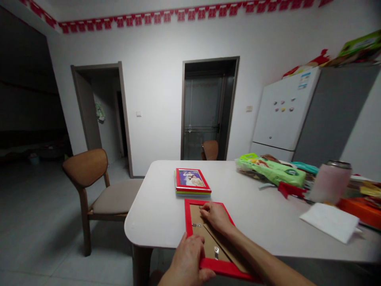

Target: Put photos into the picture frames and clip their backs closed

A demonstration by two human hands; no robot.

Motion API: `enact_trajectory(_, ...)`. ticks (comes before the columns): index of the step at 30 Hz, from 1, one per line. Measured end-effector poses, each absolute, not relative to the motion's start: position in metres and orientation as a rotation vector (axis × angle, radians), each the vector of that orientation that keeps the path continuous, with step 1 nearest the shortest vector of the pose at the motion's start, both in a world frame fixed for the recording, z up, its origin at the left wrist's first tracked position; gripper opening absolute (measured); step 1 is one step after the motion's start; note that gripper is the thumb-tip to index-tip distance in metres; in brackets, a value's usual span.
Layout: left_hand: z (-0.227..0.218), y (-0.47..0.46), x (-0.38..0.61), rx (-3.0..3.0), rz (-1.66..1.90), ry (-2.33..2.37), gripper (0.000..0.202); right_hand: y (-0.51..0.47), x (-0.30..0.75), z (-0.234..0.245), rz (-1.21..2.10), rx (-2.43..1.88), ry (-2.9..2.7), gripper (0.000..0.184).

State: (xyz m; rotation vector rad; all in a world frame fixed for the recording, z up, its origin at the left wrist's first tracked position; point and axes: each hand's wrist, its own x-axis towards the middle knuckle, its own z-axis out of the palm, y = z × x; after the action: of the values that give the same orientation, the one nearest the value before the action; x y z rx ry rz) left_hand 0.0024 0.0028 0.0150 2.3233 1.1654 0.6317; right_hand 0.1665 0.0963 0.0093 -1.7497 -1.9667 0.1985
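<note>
A red picture frame lies back side up, overhanging the near edge of the table, its brown backing board showing. My left hand is closed around the frame's near left corner, thumb on the near rim. Bent over the far end of the backing, my right hand has its fingers pinched at a small metal clip, mostly hidden by the fingertips. Two more metal pieces show on the board: a hanger near the left side and a clip at the near end. The board's prop leg runs under my right forearm.
Beyond the frame sits a stack of frames topped by a red-framed photo. Rightward on the white table are a green packet, a pink tumbler, white tissue and an orange box. A chair stands left.
</note>
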Motion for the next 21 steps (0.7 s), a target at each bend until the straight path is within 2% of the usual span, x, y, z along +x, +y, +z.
enact_trajectory(8,0.022,-0.001,0.001,2.301,0.558,1.188,0.065,0.129,0.177,-0.003,0.232,-1.991,-1.755,0.025)
enact_trajectory(14,0.024,0.0,0.008,2.362,0.442,1.218,0.072,0.124,0.177,0.009,0.246,-1.895,-1.714,0.02)
enact_trajectory(16,0.026,-0.001,0.023,2.413,0.356,1.192,0.063,0.115,0.182,0.015,0.25,-1.814,-1.735,0.023)
enact_trajectory(19,0.027,-0.004,0.051,2.454,0.235,1.134,0.033,0.097,0.199,0.02,0.273,-1.731,-1.765,0.024)
enact_trajectory(21,0.025,-0.006,0.063,2.437,0.22,1.142,0.036,0.083,0.217,0.021,0.322,-1.698,-1.753,0.025)
